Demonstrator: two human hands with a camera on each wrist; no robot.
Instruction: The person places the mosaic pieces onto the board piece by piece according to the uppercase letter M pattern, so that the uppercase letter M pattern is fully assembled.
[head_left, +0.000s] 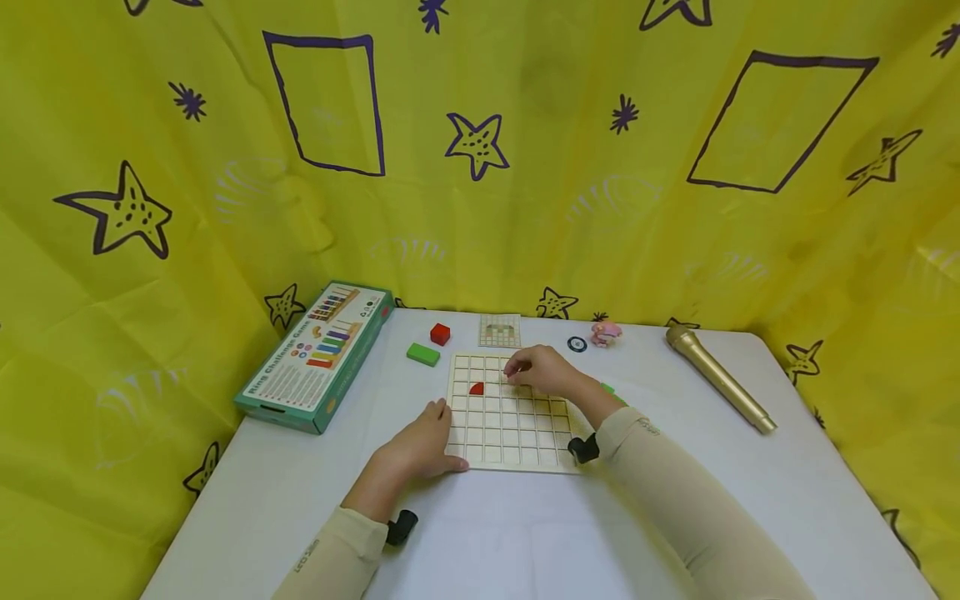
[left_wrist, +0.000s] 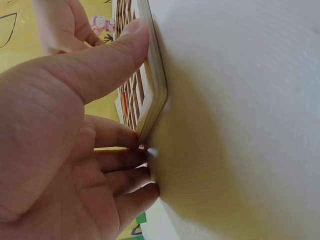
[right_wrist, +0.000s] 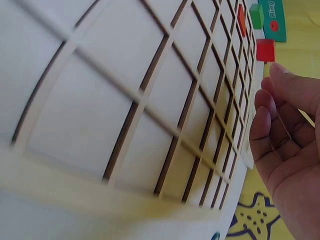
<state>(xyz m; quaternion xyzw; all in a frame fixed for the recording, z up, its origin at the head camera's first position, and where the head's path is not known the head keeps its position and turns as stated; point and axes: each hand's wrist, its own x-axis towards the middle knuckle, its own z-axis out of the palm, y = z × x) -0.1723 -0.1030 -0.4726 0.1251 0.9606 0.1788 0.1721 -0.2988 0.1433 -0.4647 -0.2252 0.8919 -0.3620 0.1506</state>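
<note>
White table (head_left: 750, 500) bears grid board (head_left: 495, 433), both hands touching it.

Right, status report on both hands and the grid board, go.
Left hand flat, steadying grid board at its near left corner. Right hand curled over board's far rows; held piece not visible. Red piece seated in board. Nothing blocking.
</note>
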